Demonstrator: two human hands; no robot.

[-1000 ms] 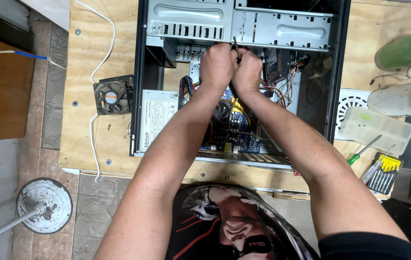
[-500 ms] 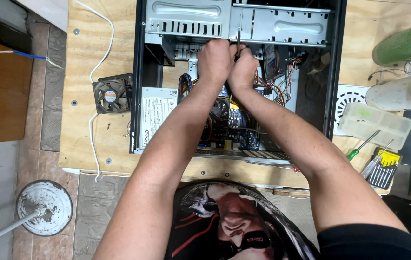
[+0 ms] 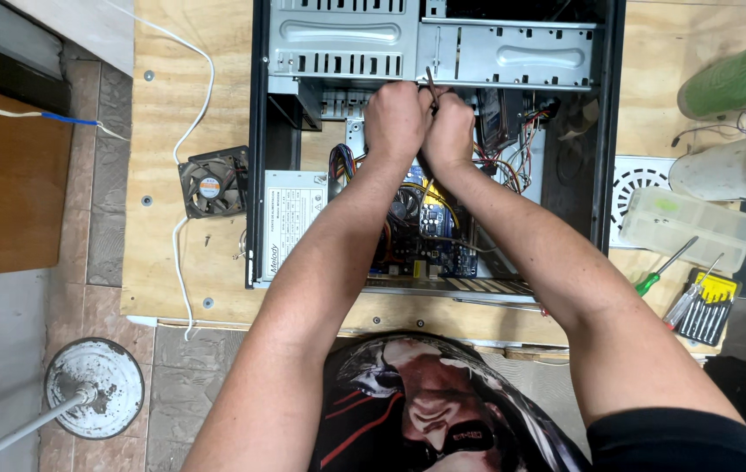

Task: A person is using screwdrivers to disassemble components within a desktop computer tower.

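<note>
- An open black computer case (image 3: pixel 605 131) lies flat on a pale wooden bench (image 3: pixel 172 114), its grey metal drive cage (image 3: pixel 347 39) at the far end and a grey power supply box (image 3: pixel 290 223) at the near left.
- A loose black cooling fan (image 3: pixel 211 185) sits just left of the case, with a white cable (image 3: pixel 182 253) snaking past it.
- To the right lie a clear plastic parts box (image 3: pixel 688 229), a green-handled screwdriver (image 3: pixel 663 267) and a yellow rack of small screwdrivers (image 3: pixel 707 308).
- Coloured wires (image 3: pixel 513 170) crowd the case beside the hands, over the blue circuit board (image 3: pixel 430 236).
- The left hand (image 3: pixel 397 121) and right hand (image 3: pixel 448 131) are pressed together, knuckles touching, both curled closed just below the drive cage.
- A thin dark cable end (image 3: pixel 431 80) sticks up from between them; which fingers pinch it I cannot tell.
</note>
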